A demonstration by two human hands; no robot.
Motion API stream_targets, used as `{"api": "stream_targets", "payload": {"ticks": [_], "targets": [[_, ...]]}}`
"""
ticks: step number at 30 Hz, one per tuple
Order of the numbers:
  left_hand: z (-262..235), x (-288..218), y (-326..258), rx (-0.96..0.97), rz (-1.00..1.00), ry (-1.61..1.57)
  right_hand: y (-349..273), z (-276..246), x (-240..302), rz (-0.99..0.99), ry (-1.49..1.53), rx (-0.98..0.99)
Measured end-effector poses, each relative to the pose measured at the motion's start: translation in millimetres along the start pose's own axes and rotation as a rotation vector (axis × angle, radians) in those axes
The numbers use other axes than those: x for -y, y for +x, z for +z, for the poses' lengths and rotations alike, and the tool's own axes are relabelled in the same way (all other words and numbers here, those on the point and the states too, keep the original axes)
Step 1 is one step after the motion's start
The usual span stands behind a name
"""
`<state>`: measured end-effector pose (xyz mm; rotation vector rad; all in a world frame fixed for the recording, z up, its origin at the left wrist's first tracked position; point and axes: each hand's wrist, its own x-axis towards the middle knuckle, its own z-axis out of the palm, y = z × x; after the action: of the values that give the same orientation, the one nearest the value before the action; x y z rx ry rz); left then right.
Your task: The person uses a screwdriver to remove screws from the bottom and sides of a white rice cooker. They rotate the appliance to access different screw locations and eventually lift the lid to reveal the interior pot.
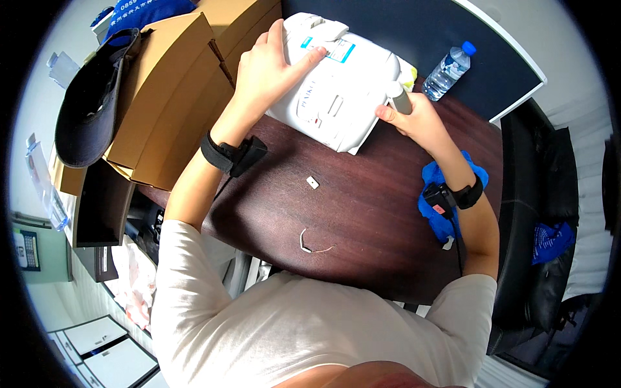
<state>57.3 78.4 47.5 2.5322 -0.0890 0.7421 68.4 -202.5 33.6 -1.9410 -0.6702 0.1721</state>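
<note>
A white plastic appliance (343, 87) lies on its side at the far edge of a dark wooden table (362, 220). My left hand (272, 64) rests flat on its left end, the index finger stretched onto a blue and white label (334, 50). My right hand (414, 116) is closed around a small grey and white cylindrical tool (398, 97), whose tip sits against the appliance's right edge. Both wrists wear black straps with small devices.
Brown cardboard boxes (174, 97) stand at the left with a dark cap (90, 110) on them. A clear water bottle (448, 71) stands at the far right. A blue cloth (440, 194) lies under my right forearm. A small white piece (312, 182) and a thin strip (305, 242) lie on the table.
</note>
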Motion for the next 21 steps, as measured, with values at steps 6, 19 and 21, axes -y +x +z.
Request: {"api": "stream_targets", "payload": {"ticks": [6, 19, 21], "targets": [[6, 2, -3, -0.112, 0.085, 0.047, -4, 5, 1, 0.081, 0.054, 0.021], [7, 64, -12, 0.036, -0.079, -0.502, -38, -9, -11, 0.390, 0.234, 0.060], [5, 68, -8, 0.144, -0.148, -0.811, -44, -11, -25, 0.464, 0.333, 0.044]]}}
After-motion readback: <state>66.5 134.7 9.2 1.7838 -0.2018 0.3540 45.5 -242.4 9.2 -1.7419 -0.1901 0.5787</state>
